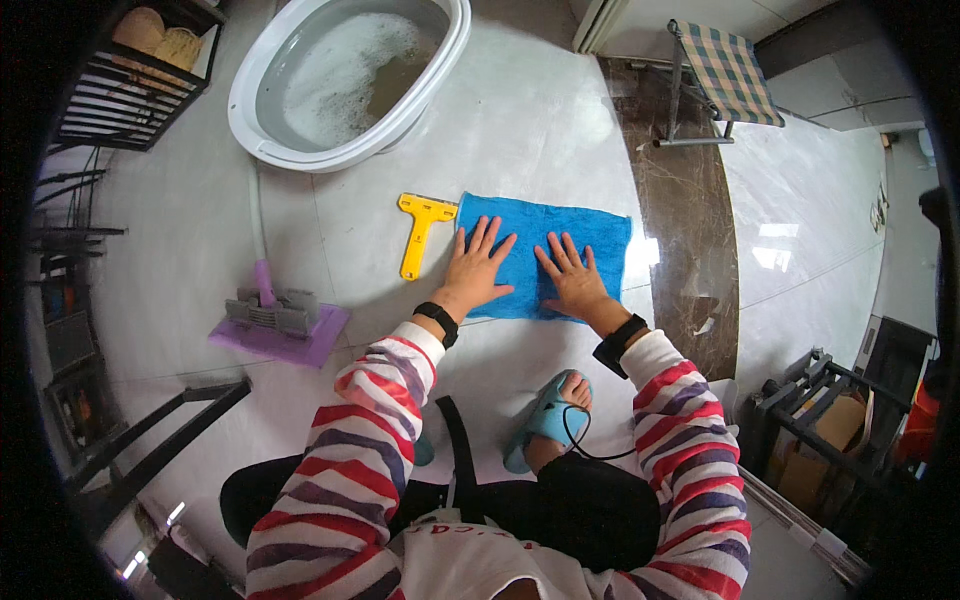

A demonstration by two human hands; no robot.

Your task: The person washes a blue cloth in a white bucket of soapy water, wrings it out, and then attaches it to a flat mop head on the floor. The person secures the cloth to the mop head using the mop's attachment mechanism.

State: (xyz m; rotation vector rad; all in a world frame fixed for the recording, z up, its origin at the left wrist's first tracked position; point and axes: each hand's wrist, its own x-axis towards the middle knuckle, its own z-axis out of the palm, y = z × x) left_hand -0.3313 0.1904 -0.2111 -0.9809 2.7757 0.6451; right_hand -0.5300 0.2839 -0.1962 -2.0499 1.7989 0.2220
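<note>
A blue cloth [526,262] lies spread flat on the tiled floor in front of me. My left hand [478,266] rests palm down on its left part, fingers spread. On the right part of the cloth lies my right hand [573,276], also palm down with fingers apart. Neither hand grips anything. Beside the cloth's upper left corner lies a yellow plastic scraper [420,232], its wide head reaching the cloth's edge and its handle pointing towards me.
A white oval tub [247,139] of sudsy water stands at the upper left. Left of me is a flat mop with a purple pad [326,341]. A folding stool [731,75] stands upper right, a black metal rack [817,427] lower right, and another rack [131,105] upper left.
</note>
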